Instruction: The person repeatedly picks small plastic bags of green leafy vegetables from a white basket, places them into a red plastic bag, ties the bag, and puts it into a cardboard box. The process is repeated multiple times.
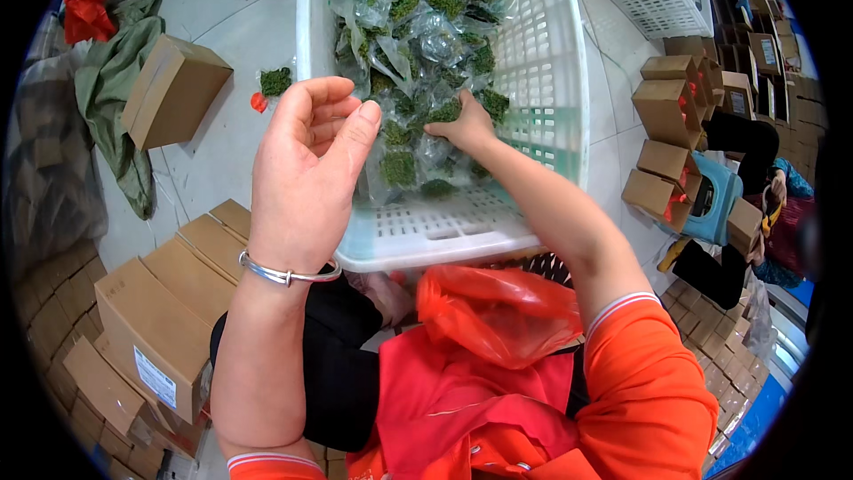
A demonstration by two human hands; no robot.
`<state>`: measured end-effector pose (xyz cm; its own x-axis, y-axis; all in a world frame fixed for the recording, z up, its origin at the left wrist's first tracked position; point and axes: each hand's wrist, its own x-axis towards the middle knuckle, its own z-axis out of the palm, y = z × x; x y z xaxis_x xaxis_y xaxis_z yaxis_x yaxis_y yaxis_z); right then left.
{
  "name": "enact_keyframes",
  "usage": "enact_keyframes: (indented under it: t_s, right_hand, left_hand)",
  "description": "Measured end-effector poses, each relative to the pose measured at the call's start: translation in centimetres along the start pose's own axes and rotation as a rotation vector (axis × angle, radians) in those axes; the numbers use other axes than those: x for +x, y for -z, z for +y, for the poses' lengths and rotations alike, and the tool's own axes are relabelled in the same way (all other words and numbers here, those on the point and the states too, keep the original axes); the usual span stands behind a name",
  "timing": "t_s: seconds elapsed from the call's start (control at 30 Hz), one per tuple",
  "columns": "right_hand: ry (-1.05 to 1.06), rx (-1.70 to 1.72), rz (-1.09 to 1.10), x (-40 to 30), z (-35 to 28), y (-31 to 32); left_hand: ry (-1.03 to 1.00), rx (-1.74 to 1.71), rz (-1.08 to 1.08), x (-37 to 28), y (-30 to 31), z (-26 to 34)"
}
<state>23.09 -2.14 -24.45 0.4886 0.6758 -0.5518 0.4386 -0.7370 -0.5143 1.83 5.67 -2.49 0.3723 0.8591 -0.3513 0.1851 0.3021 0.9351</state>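
Note:
A large white plastic crate (574,47) stands before me, holding many small green plants in clear plastic bags (445,3). My right hand (472,121) reaches down into it, thumb and a finger spread about a bagged plant (448,111). The other fingers are hidden, so a firm grip cannot be made out. My left hand (310,127) is raised over the crate's left edge, fingers curled and thumb apart, with nothing visible in it. A silver bangle (288,275) circles that wrist. Across my lap, below the crate, rests a red plastic bag (496,317).
One green plant clump (275,81) and a small red scrap (258,103) lie on the tiled floor at left. Cardboard boxes stand at left (176,90), lower left (156,287) and right (666,107). A co-worker (786,213) sits at far right, near a blue stool (723,203).

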Motion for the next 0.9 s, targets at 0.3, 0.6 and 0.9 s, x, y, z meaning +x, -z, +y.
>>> enact_keyframes:
  t_s: [0.3,0.6,0.9]
  right_hand:
    - [0.251,-0.049,0.275,4.1,-0.5,1.5]
    - [0.238,0.055,0.150,-2.6,-1.7,2.8]
    - [0.183,0.975,-0.347,-9.8,-11.3,7.4]
  left_hand:
    - [-0.008,-0.095,0.032,1.5,-0.5,0.6]
    - [0.129,-0.095,0.066,2.6,-0.1,-0.5]
    - [0.249,-0.226,-0.345,1.8,-1.2,-1.9]
